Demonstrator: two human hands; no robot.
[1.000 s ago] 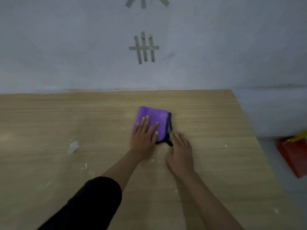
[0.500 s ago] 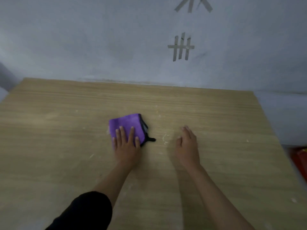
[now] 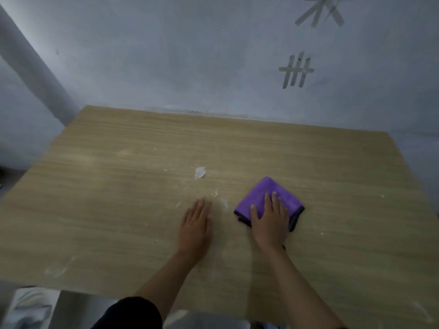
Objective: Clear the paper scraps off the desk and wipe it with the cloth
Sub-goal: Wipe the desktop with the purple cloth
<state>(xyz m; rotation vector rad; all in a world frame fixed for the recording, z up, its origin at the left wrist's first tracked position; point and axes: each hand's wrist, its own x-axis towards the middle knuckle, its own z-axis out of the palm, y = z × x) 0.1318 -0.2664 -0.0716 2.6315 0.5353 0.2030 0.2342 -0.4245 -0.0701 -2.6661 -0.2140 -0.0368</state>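
Note:
A folded purple cloth (image 3: 270, 197) with a dark edge lies on the wooden desk (image 3: 118, 210), right of centre. My right hand (image 3: 269, 222) presses flat on the cloth's near half, fingers straight. My left hand (image 3: 196, 219) rests flat on the bare desk a little to the cloth's left, holding nothing. A white paper scrap (image 3: 199, 173) lies beyond my left hand. Small white bits (image 3: 215, 193) lie between the scrap and my hands.
The desk's far edge meets a grey wall with tape strips (image 3: 295, 71) stuck on it. More faint white specks mark the desk near its front left (image 3: 54, 270) and right side (image 3: 322, 233). A white object (image 3: 31, 307) sits below the desk's front left edge.
The cloth was under my left hand and is now under my right hand. My left hand now lies on bare wood. The view has swung left, showing the desk's left corner.

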